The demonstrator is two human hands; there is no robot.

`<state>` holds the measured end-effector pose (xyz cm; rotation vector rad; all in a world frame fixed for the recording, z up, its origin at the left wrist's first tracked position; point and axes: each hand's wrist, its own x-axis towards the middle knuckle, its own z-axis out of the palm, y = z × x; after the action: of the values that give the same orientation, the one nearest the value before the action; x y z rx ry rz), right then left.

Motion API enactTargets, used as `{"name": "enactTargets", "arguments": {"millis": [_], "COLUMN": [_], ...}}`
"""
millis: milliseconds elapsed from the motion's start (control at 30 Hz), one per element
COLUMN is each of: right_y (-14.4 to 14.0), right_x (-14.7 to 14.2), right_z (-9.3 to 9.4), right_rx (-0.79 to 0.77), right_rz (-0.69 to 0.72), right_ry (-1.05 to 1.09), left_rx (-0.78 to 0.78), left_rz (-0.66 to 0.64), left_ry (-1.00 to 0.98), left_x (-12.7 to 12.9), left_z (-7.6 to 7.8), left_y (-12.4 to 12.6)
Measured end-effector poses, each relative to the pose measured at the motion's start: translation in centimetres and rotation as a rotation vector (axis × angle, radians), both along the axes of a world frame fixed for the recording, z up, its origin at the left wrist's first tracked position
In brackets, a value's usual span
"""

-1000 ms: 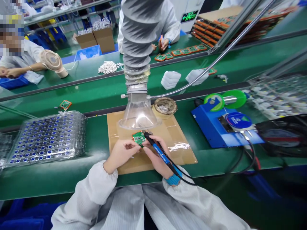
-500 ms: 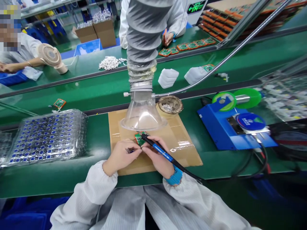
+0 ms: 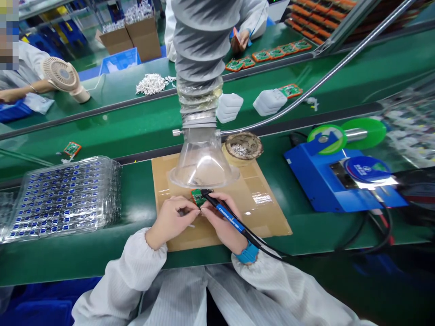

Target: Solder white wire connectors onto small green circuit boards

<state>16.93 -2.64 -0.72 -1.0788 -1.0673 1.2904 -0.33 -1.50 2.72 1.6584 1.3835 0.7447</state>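
Since the earlier frame, both hands have drawn slightly closer over the small green circuit board, and the view has tipped a little lower. At 12 o'clock of the hands the board lies on the brown cardboard mat, just under the rim of the clear funnel-shaped fume hood. The left hand pinches the board's near edge along with a thin pale wire whose nature I cannot tell. The right hand is clenched pen-style on the blue-and-black soldering iron, tip on the board. To do this well, I judge the board wants pinning flat and the tip held steady under the hood.

Counted: one board in hand, one iron, one hood, one blue solder-feeder box at 3 o'clock, one stack of clear trays of blue parts at 9 o'clock.
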Motion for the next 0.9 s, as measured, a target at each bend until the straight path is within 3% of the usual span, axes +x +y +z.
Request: {"name": "enactTargets", "arguments": {"millis": [133, 233, 400, 600, 900], "right_y": [0.1, 0.2, -0.3, -2.0, -1.2], "right_x": [0.1, 1.1, 4.3, 5.8, 4.8], "right_z": [-0.2, -0.2, -0.8, -2.0, 0.0], "right_rx": [0.009, 0.046, 0.141, 0.285, 0.357], "right_rz": [-0.034, -0.139, -0.267, -0.183, -0.098], "right_ry": [-0.040, -0.131, -0.425, -0.484, -0.595], "left_rx": [0.067, 0.101, -0.006, -0.037, 0.015], "left_rz": [0.011, 0.063, 0.078, 0.082, 0.084], "left_ry": [-0.026, 0.043, 0.242, 0.304, 0.276], "left_x": [-0.2, -0.5, -0.7, -0.4, -0.5], "left_z": [-0.5, -0.9, -1.2, -1.1, -1.6], "left_y": [0.4, 1.1, 2.2, 2.4, 2.2]}}
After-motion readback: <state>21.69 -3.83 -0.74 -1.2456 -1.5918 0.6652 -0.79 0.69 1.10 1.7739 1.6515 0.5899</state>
